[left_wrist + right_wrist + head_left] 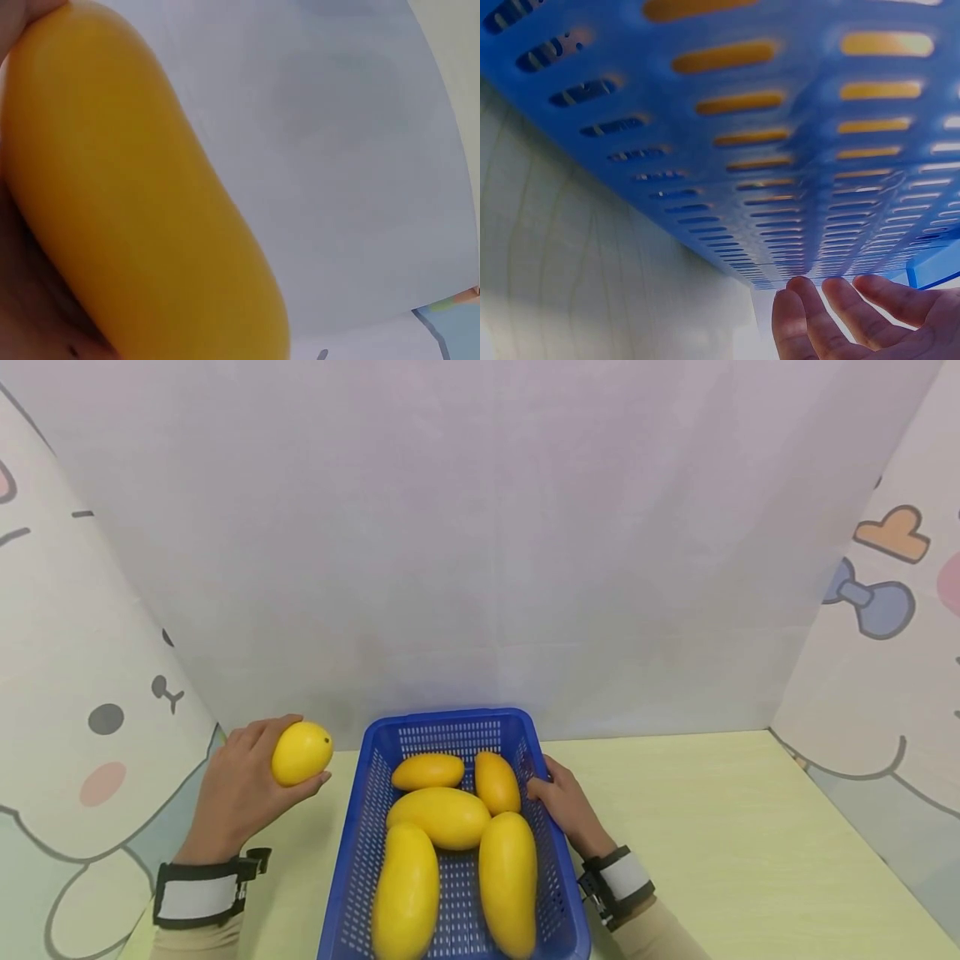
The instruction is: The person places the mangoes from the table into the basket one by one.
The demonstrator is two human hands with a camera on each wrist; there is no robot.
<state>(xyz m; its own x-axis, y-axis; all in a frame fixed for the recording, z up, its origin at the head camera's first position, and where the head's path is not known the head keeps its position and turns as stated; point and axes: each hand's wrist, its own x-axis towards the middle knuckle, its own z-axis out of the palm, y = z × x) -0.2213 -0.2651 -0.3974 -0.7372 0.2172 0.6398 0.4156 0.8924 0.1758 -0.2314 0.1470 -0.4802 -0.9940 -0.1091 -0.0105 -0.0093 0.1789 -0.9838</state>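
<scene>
My left hand [240,781] holds a yellow mango [302,752] up to the left of a blue plastic basket [352,827], thumb below it and fingers over the top. In the left wrist view that mango [142,187] looks long and smooth and fills much of the picture. With the thumb over its right rim and the fingers outside, my right hand [567,806] grips the basket. The right wrist view has the fingertips [799,289] against the slotted outer wall [810,82]. Inside lie several mangoes, such as a large one [442,818] across the middle and a smaller one [427,772] behind it.
The basket stands on a pale yellow-green table [705,843], near its back edge. A light grey-white curtain [487,543] rises behind. Panels with cartoon drawings stand at the left [82,635] and the right [892,677].
</scene>
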